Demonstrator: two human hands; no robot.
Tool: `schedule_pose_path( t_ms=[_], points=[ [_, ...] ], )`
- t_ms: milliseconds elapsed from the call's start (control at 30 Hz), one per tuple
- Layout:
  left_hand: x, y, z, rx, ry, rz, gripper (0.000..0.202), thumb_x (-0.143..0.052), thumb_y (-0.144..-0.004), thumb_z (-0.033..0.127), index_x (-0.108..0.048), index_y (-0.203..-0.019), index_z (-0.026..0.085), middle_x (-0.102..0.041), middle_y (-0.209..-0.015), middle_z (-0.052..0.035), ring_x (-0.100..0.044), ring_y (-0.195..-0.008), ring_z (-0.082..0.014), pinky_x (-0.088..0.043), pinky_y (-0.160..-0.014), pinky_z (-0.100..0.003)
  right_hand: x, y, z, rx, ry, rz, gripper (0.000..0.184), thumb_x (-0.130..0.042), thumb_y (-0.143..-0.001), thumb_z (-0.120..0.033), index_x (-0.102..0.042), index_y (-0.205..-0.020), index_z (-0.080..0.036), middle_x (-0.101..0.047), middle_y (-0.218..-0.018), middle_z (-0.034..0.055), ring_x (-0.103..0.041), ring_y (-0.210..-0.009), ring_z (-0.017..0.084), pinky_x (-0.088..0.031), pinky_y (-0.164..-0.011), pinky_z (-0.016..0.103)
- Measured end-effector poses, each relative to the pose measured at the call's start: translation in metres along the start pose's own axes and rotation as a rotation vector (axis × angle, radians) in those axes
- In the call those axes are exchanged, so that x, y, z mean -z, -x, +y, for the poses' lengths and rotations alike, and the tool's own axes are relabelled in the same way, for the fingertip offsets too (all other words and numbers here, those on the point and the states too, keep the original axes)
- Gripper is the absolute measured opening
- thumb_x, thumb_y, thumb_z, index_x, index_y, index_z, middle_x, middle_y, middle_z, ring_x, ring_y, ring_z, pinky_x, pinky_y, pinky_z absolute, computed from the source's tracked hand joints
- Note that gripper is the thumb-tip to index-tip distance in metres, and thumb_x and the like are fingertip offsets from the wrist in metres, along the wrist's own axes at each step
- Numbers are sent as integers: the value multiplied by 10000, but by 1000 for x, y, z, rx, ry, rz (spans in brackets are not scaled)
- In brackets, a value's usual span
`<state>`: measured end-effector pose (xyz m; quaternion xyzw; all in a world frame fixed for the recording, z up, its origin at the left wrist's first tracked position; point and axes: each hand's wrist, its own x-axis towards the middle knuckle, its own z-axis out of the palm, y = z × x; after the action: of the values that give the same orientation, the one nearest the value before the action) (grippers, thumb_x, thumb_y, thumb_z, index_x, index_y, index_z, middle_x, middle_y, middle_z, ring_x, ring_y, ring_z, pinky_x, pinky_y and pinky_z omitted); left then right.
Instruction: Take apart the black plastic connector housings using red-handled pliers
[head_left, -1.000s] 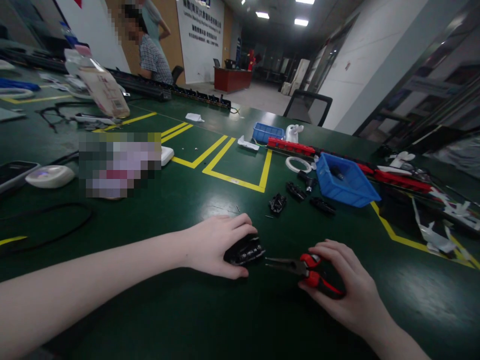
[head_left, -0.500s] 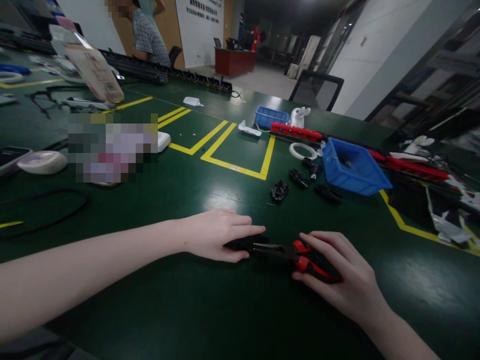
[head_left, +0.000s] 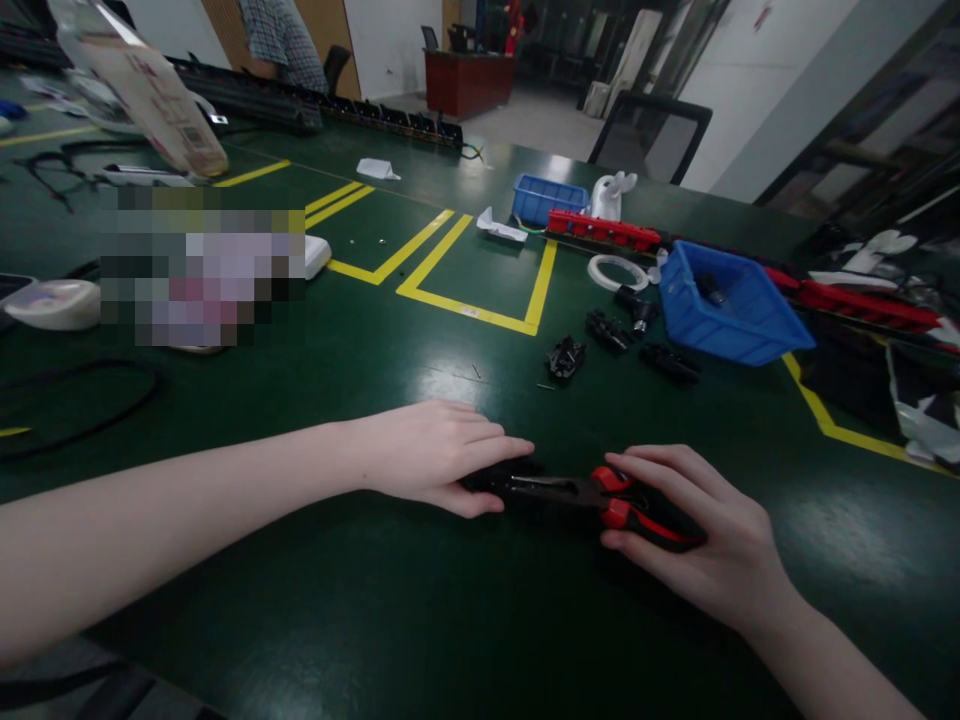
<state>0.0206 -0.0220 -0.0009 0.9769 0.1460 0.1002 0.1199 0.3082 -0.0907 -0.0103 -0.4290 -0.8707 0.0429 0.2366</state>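
Grasping the black part (head_left: 487, 477) on the counter (head_left: 420, 620) with the left hand (head_left: 446, 450) and pliers (head_left: 579, 489) with the right hand (head_left: 724, 540), I judged the part light, stiff, best pinched along its sides.

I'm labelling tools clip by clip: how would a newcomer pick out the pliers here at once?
On the wide green table, go to the near side and find the right hand. The pliers are in its grasp, their dark, narrow nose pointing toward the left hand. Red-and-black handles set them apart from the black part under the left hand.
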Motion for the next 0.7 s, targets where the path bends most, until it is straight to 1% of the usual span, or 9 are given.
schedule_pose_path(
  t_ms=[167, 500, 700],
  points=[
    [0, -1, 0, 0, -17, -10, 488, -568, -884, 378, -491, -1257, 73, -688, -1009, -113, -650, -826, -200, -493, -729, -295, -1, -2, -2, -1, -6, -16, 453, -645, -805, -391, -524, -1213, -237, -591, -1082, 96, -606, -955, 227, -541, -749, 359],
    [2, -2, 1, -23, -25, -4, 499, -599, -872, 360, -501, -1245, 43, -686, -991, -110, -645, -810, -201, -482, -711, -296, -1, -4, -6, 1, -9, -22, 400, -638, -813, -395, -546, -1163, -224, -603, -1045, 95, -606, -929, 218, -541, -723, 344],
    [2, -1, 1, 28, 3, -30, 467, -583, -881, 374, -499, -1239, 86, -683, -1026, -110, -649, -835, -199, -482, -748, -296, -1, -6, -8, 15, 1, -20, 387, -631, -818, -405, -541, -1139, -210, -596, -1023, 99, -603, -910, 217, -538, -710, 342]
  ],
)
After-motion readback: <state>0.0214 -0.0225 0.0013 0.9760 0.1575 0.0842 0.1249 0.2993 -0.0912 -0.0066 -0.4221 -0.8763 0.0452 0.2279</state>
